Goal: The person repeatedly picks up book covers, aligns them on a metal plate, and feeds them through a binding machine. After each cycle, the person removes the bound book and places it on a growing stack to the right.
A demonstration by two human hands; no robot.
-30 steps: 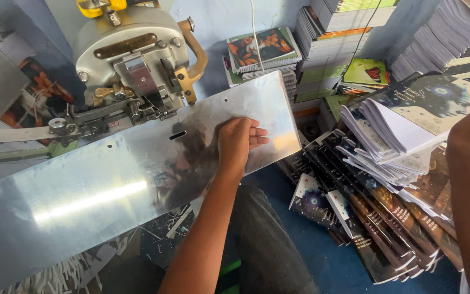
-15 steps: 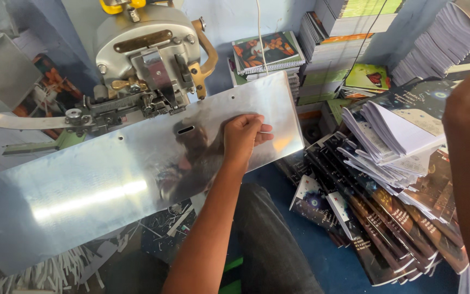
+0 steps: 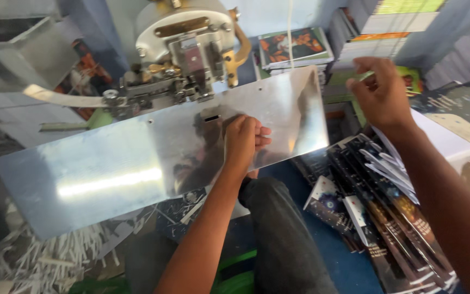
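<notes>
- my left hand [image 3: 244,142] lies knuckles up on the shiny metal plate [image 3: 110,174], fingers curled in and pressed together; whether there is anything under them i cannot tell.
- my right hand [image 3: 381,93] is raised to the right, well apart from the plate, fingers bunched in a pinch on what looks like a thin pale-green sheet edge; the grip itself is partly hidden.
- just under that hand sits a fanned stack of booklets [image 3: 393,163], spines and white page edges showing, leaning over a blue floor.
- i judge the booklets light and floppy, with glossy covers that may slide on each other; best taken by the spine, thumb on top, not by a loose page that would bend or tear.
- just beyond the left hand, a small dark slot [image 3: 211,117] is cut in the plate, right below the head of the cream-coloured machine [image 3: 186,49] with its brass fittings.
- the plate looks stiff and slick, tilted down toward the near left.
- white paper strips [image 3: 55,261] lie heaped at the near left under the plate.
- farther off, piles of printed books [image 3: 295,46] stand against the far wall, more to the far right.
- my dark trouser leg [image 3: 284,239] shows at near centre.
</notes>
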